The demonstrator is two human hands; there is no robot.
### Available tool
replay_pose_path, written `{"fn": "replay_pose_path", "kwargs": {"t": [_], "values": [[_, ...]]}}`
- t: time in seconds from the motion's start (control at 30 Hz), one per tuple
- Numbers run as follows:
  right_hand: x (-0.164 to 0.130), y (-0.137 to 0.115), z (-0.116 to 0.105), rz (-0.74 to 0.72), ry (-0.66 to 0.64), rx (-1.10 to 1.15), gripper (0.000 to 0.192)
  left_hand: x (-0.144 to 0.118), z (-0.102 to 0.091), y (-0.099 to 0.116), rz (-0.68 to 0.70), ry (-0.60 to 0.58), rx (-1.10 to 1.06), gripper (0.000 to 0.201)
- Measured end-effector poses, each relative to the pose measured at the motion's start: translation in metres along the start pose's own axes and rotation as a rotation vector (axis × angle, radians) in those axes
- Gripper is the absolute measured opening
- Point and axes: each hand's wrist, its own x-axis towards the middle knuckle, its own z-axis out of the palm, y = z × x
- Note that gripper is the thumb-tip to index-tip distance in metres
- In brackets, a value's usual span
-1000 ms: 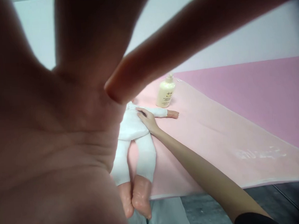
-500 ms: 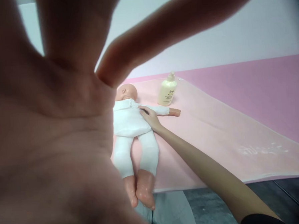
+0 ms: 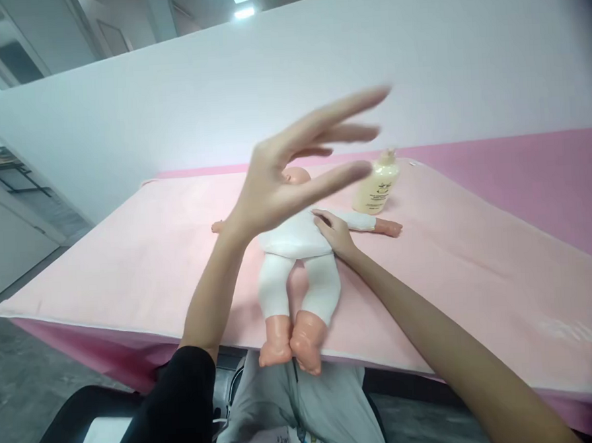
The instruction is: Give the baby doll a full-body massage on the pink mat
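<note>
— Here, item one: what do we log for edges and open room?

— We log a surface point(image 3: 129, 256) under a pale pink cover, its near edge running from lower left to lower right. The doll's bare feet hang just past that edge, above our lap. Left of the doll the cover lies bare out to the left corner; right of our right forearm it is bare too, with a darker pink strip along the far right. A white wall stands behind the far edge.

— Item two, the doll?

— The doll point(image 3: 297, 248) lies on its back in a white suit, head toward the wall, one arm stretched right. A cream pump bottle point(image 3: 376, 189) stands upright just beyond that arm, near the head.

— Item three, our hands?

— Our left hand point(image 3: 293, 175) is raised in the air above the doll's chest, fingers spread wide and blurred, gripping nothing. Our right hand point(image 3: 333, 233) rests flat on the doll's side by its shoulder, fingers loose and extended, touching the white suit without closing around it.
</note>
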Motion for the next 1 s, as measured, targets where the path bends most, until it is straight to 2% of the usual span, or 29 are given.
{"fn": "replay_pose_path", "kwargs": {"t": [0.03, 0.07, 0.13, 0.2, 0.27, 0.33, 0.57, 0.7, 1.0], "values": [[0.000, 0.000, 0.000, -0.001, -0.003, -0.003, 0.038, 0.002, 0.012, -0.010, 0.023, 0.054, -0.074, 0.049], [0.000, -0.001, -0.001, -0.004, -0.008, -0.008, 0.039, 0.001, 0.026, -0.026, -0.024, 0.082, -0.080, 0.040], [0.000, -0.001, -0.001, -0.008, -0.020, -0.018, 0.039, -0.008, 0.053, -0.069, -0.153, 0.133, 0.041, 0.029], [0.001, -0.002, -0.001, -0.007, -0.026, -0.025, 0.038, -0.025, 0.075, -0.112, -0.310, 0.158, 0.152, 0.030], [0.001, -0.002, -0.001, 0.001, -0.023, -0.032, 0.037, -0.044, 0.089, -0.144, -0.468, 0.149, 0.215, 0.032], [0.002, -0.003, 0.000, 0.002, -0.024, -0.037, 0.037, -0.059, 0.096, -0.163, -0.582, 0.176, 0.180, 0.031], [0.001, -0.008, 0.000, 0.018, -0.027, -0.034, 0.036, -0.083, 0.101, -0.193, -0.711, 0.366, -0.082, 0.032], [-0.001, -0.011, -0.001, 0.033, -0.027, -0.032, 0.037, -0.088, 0.104, -0.203, -0.734, 0.384, -0.120, 0.034], [0.000, -0.011, -0.002, 0.012, -0.037, -0.052, 0.035, -0.090, 0.104, -0.201, -0.711, 0.403, -0.116, 0.035]]}}
